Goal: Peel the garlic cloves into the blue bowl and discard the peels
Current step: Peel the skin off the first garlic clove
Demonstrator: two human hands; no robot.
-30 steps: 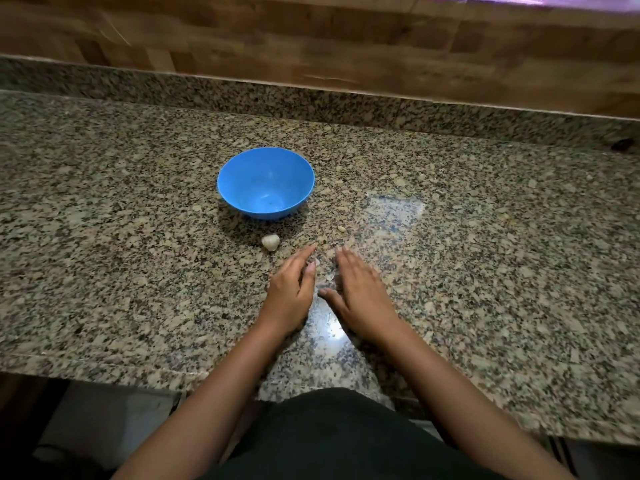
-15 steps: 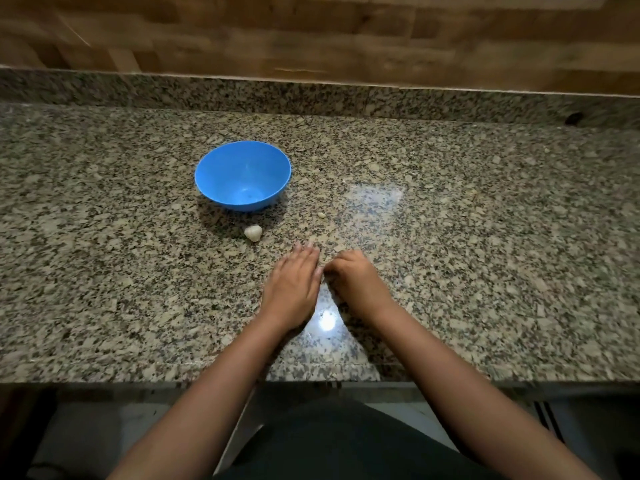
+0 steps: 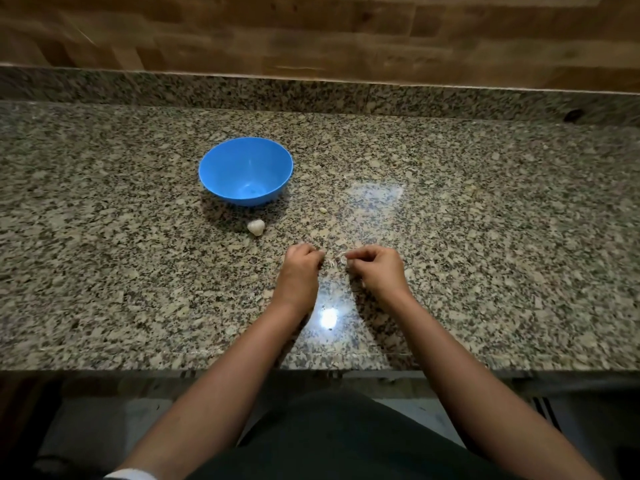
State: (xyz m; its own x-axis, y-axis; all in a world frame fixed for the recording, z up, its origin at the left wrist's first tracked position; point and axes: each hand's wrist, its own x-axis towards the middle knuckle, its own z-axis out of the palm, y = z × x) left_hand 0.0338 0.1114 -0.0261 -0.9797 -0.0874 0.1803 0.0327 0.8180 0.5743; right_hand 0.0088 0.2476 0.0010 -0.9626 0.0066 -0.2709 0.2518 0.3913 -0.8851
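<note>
The blue bowl (image 3: 221, 168) stands on the granite counter, left of centre, and looks empty. A whitish garlic piece (image 3: 256, 227) lies just in front of it. A small pale clove bit (image 3: 322, 210) lies to the bowl's right. My left hand (image 3: 299, 271) and my right hand (image 3: 379, 271) rest on the counter close together, both with curled fingers. Thin pale garlic peels (image 3: 333, 262) lie between their fingertips. My right hand pinches a pale peel at its fingertips. Nothing shows inside my left hand.
The speckled granite counter (image 3: 485, 237) runs wide to both sides, with a raised granite strip and a wooden wall behind. Its front edge (image 3: 104, 368) is near my body. A bright lamp reflection sits between my wrists.
Both hands went from lying flat with straight fingers to curled fingers drawn together over the peels. The view shifted, so the bowl sits further left and further away.
</note>
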